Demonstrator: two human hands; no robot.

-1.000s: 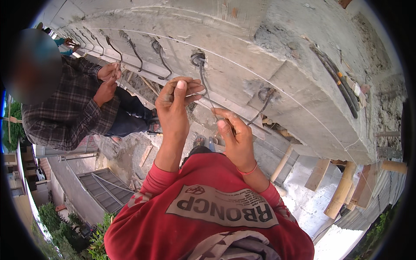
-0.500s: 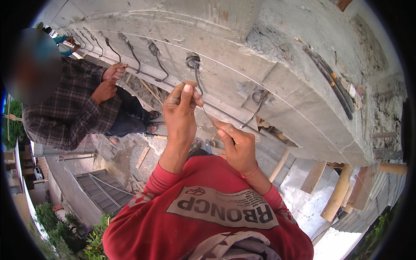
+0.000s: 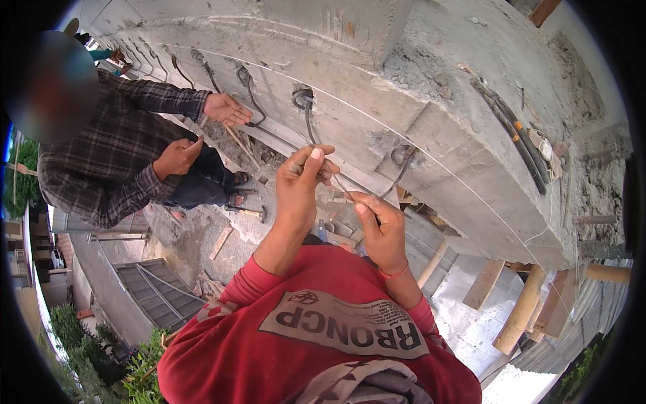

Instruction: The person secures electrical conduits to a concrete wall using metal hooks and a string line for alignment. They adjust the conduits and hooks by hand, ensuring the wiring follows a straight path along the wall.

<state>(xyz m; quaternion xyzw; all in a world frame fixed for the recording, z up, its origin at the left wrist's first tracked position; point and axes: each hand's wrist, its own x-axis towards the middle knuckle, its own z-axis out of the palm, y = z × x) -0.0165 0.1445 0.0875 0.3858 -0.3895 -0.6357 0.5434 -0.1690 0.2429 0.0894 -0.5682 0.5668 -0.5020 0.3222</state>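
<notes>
My left hand (image 3: pixel 306 178) is raised in front of the concrete beam, its thumb and fingers pinched on one end of a thin wire (image 3: pixel 342 187). Lower and to the right, my right hand (image 3: pixel 382 229) pinches the wire's other end between thumb and forefinger. The short stretch between the hands looks fairly straight. Just beyond my left fingers, a bent steel bar (image 3: pixel 310 121) comes out of a hole in the beam (image 3: pixel 363 131). Another bent bar (image 3: pixel 402 172) sticks out farther right, beyond my right hand.
A co-worker in a plaid shirt (image 3: pixel 87 155) stands at the left, hands apart. A white string (image 3: pixel 377 126) runs along the beam. Dark long-handled tools with orange bands (image 3: pixel 515 131) lie on the ledge. A hammer (image 3: pixel 249 212) and wood scraps lie below; bamboo poles (image 3: pixel 521 310) stand right.
Both my hands have shifted slightly right and down in the picture, still pinching the wire. The co-worker's hands have moved apart, one now stretched out with its palm open.
</notes>
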